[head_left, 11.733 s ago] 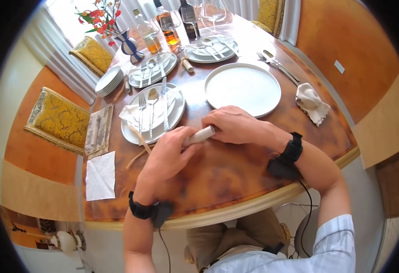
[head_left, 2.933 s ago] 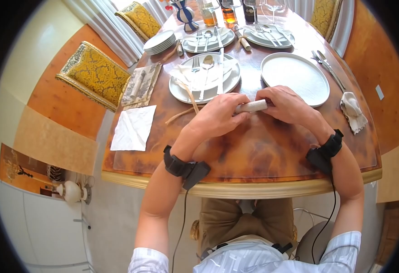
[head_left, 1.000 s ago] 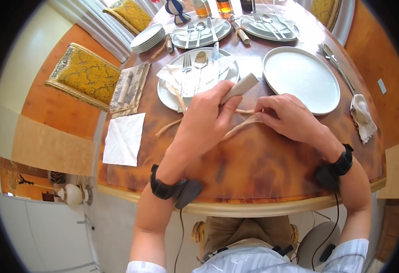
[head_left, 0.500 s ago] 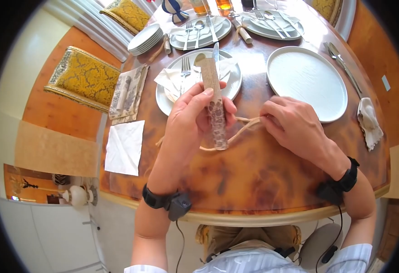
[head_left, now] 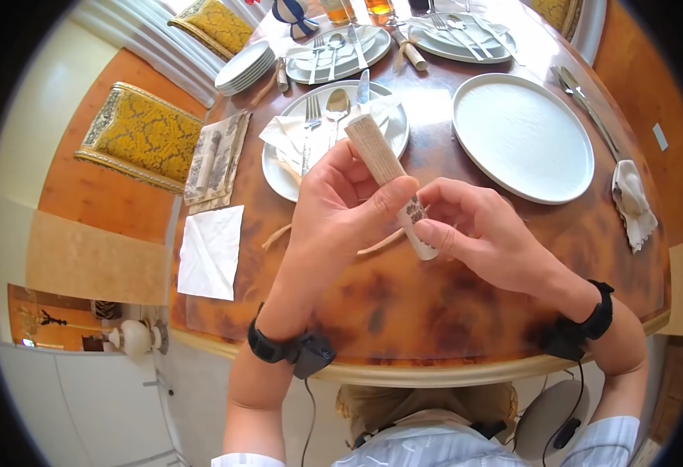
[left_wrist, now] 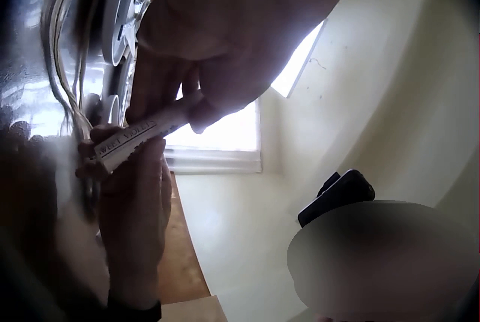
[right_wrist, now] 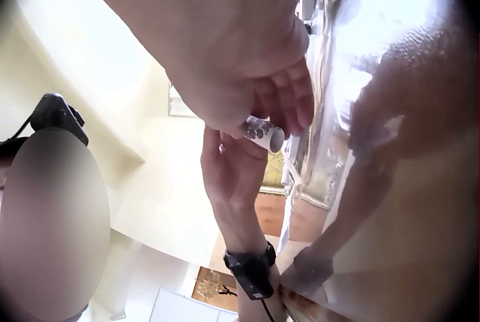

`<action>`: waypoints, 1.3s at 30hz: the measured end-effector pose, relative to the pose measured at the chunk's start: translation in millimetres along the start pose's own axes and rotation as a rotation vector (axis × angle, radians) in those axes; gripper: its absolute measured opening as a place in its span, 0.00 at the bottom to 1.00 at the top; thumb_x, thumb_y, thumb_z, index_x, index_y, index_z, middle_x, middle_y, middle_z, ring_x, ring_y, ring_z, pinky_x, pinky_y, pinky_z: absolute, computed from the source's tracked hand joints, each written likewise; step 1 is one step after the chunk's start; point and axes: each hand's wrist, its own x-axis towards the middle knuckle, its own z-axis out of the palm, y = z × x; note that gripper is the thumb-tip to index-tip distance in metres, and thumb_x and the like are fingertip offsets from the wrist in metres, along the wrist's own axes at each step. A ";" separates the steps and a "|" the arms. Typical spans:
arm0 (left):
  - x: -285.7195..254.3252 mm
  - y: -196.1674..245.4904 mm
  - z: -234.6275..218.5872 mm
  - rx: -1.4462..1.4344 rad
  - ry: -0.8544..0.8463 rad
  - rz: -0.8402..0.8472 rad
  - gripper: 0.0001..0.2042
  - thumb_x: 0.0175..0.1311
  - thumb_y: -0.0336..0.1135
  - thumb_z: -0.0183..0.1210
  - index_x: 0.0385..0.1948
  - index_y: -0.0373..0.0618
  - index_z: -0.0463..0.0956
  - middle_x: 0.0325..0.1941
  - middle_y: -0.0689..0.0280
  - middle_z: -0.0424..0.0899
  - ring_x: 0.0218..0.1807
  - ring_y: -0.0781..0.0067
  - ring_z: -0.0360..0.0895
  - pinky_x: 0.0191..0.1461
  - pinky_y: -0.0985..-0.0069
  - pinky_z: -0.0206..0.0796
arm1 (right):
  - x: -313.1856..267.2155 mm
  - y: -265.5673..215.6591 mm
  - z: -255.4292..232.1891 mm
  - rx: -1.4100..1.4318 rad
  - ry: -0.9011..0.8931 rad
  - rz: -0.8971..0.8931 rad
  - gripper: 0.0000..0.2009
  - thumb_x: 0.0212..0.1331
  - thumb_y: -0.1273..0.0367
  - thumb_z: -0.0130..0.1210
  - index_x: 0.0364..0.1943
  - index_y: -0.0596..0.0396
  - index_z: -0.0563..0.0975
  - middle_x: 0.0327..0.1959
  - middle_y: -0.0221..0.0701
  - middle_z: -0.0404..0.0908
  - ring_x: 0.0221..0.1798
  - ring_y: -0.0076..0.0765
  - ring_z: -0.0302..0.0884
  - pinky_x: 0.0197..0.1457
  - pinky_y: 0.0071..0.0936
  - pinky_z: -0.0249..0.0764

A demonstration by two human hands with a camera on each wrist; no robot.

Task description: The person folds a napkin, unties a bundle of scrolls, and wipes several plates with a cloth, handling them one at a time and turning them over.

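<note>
A rolled napkin [head_left: 376, 153] with printed lettering and a dark floral pattern is held tilted above the table. My left hand [head_left: 340, 198] grips its middle, thumb across the front. At the lower end, my right hand [head_left: 488, 233] pinches the roll between thumb and fingers. In the left wrist view, printed words run along the napkin roll [left_wrist: 131, 140]; in the right wrist view, its round open end [right_wrist: 276, 140] shows. Beneath the hands, a tan ribbon [head_left: 380, 243] lies on the table, partly hidden by the left hand and forearm.
A plate setting [head_left: 273, 173] with fork, spoon and knife stands behind the left hand, and a bare white plate [head_left: 524, 140] behind the right. Folded printed napkins [head_left: 228, 167] and a white napkin [head_left: 210, 253] lie left. A bunched napkin [head_left: 633, 204] and cutlery [head_left: 586, 109] lie right.
The right hand has left the ribbon and now pinches the roll's lower end. In the left hand, the roll has turned from near upright to a slant, its lower end further right.
</note>
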 end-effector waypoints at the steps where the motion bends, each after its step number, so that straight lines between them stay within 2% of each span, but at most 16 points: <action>1: -0.5 2.1 0.3 -0.007 0.007 -0.011 0.17 0.72 0.37 0.66 0.55 0.38 0.76 0.44 0.59 0.89 0.46 0.73 0.87 0.54 0.74 0.79 | 0.4 2.7 -0.4 0.070 -0.010 0.005 0.15 0.76 0.62 0.57 0.51 0.61 0.79 0.38 0.31 0.85 0.37 0.22 0.84 0.38 0.22 0.81; 4: -1.4 7.2 2.0 -0.035 0.016 -0.045 0.17 0.73 0.37 0.66 0.56 0.38 0.76 0.42 0.60 0.88 0.44 0.74 0.86 0.51 0.76 0.78 | 2.2 4.2 -7.3 0.114 -0.148 0.143 0.16 0.78 0.59 0.54 0.52 0.60 0.79 0.36 0.26 0.82 0.36 0.18 0.82 0.37 0.19 0.79; 6: -0.3 8.4 1.9 -0.057 0.008 -0.065 0.18 0.73 0.38 0.66 0.57 0.38 0.76 0.41 0.61 0.88 0.43 0.74 0.86 0.50 0.76 0.77 | 2.0 3.6 -6.7 0.129 -0.166 0.132 0.16 0.79 0.59 0.52 0.52 0.59 0.78 0.35 0.25 0.80 0.36 0.17 0.81 0.37 0.19 0.78; 9: -0.4 1.7 -1.0 -0.057 -0.009 0.020 0.16 0.74 0.33 0.65 0.56 0.35 0.74 0.43 0.62 0.87 0.43 0.77 0.85 0.45 0.77 0.81 | 0.8 5.0 -3.2 0.173 -0.194 0.112 0.16 0.80 0.58 0.50 0.52 0.58 0.77 0.36 0.23 0.78 0.36 0.17 0.80 0.37 0.18 0.78; 16: -1.5 10.5 6.3 -0.027 -0.003 -0.024 0.16 0.72 0.32 0.66 0.55 0.35 0.75 0.42 0.62 0.88 0.43 0.78 0.85 0.43 0.79 0.81 | 3.1 4.5 -8.7 0.154 -0.255 0.117 0.16 0.81 0.58 0.49 0.52 0.57 0.75 0.36 0.25 0.78 0.36 0.18 0.80 0.37 0.19 0.78; 20: -2.1 5.3 5.6 0.051 0.026 0.039 0.15 0.70 0.31 0.68 0.53 0.36 0.77 0.42 0.64 0.88 0.42 0.80 0.85 0.42 0.81 0.79 | 2.7 8.9 -7.6 0.137 -0.239 0.122 0.14 0.79 0.59 0.51 0.54 0.56 0.76 0.41 0.26 0.82 0.37 0.19 0.80 0.39 0.18 0.78; 22: -2.2 3.2 4.6 0.090 0.036 0.084 0.15 0.68 0.31 0.70 0.51 0.37 0.78 0.41 0.65 0.88 0.41 0.81 0.85 0.42 0.82 0.78 | 2.9 7.9 -7.3 0.070 -0.222 0.094 0.13 0.78 0.61 0.53 0.53 0.57 0.77 0.41 0.27 0.82 0.36 0.19 0.80 0.39 0.19 0.78; 25: -1.4 -0.7 4.5 0.125 0.038 0.149 0.15 0.66 0.31 0.72 0.49 0.38 0.79 0.40 0.67 0.88 0.41 0.82 0.85 0.42 0.82 0.78 | 1.8 8.9 -4.5 -0.060 -0.127 -0.027 0.14 0.74 0.66 0.58 0.54 0.61 0.79 0.34 0.32 0.84 0.33 0.25 0.82 0.39 0.26 0.78; 28: -2.3 -0.3 7.0 0.178 0.049 0.211 0.15 0.65 0.31 0.73 0.49 0.39 0.79 0.39 0.67 0.89 0.41 0.83 0.85 0.41 0.82 0.77 | 2.4 2.8 -8.1 -0.270 -0.074 -0.068 0.13 0.70 0.68 0.60 0.53 0.62 0.79 0.33 0.35 0.85 0.33 0.27 0.82 0.40 0.29 0.78; 31: -3.5 3.7 9.3 0.267 0.084 0.261 0.15 0.64 0.31 0.73 0.48 0.40 0.80 0.39 0.67 0.89 0.40 0.83 0.85 0.41 0.83 0.76 | 0.4 -6.1 -10.1 -0.298 0.050 -0.049 0.11 0.70 0.70 0.59 0.51 0.62 0.80 0.35 0.34 0.86 0.32 0.27 0.81 0.39 0.29 0.78; 33: -2.9 4.1 7.4 0.338 0.087 0.277 0.14 0.64 0.30 0.73 0.48 0.40 0.81 0.39 0.68 0.89 0.40 0.83 0.85 0.40 0.83 0.76 | 5.3 1.5 -13.4 -0.310 0.164 -0.144 0.10 0.70 0.71 0.59 0.49 0.62 0.81 0.35 0.34 0.86 0.31 0.27 0.80 0.39 0.28 0.77; 35: -2.9 3.0 7.8 0.355 0.069 0.244 0.14 0.64 0.30 0.73 0.48 0.41 0.82 0.38 0.68 0.89 0.39 0.84 0.85 0.39 0.83 0.75 | 8.4 2.1 -17.3 -0.300 0.263 -0.191 0.09 0.70 0.72 0.58 0.47 0.62 0.82 0.36 0.32 0.87 0.29 0.26 0.78 0.37 0.27 0.77; 38: -3.3 0.7 7.8 0.434 -0.009 0.157 0.12 0.66 0.30 0.71 0.47 0.41 0.82 0.38 0.68 0.89 0.37 0.85 0.84 0.38 0.83 0.74 | 11.2 3.6 -27.2 -0.345 0.301 -0.164 0.09 0.68 0.72 0.59 0.47 0.62 0.82 0.38 0.35 0.87 0.28 0.29 0.80 0.37 0.29 0.78; 39: -4.0 -0.1 7.0 0.469 -0.042 0.121 0.11 0.66 0.31 0.70 0.47 0.41 0.82 0.38 0.68 0.89 0.36 0.85 0.83 0.38 0.83 0.74 | 10.8 3.9 -27.6 -0.436 0.299 -0.200 0.08 0.68 0.72 0.59 0.47 0.62 0.82 0.38 0.36 0.87 0.29 0.33 0.81 0.37 0.31 0.78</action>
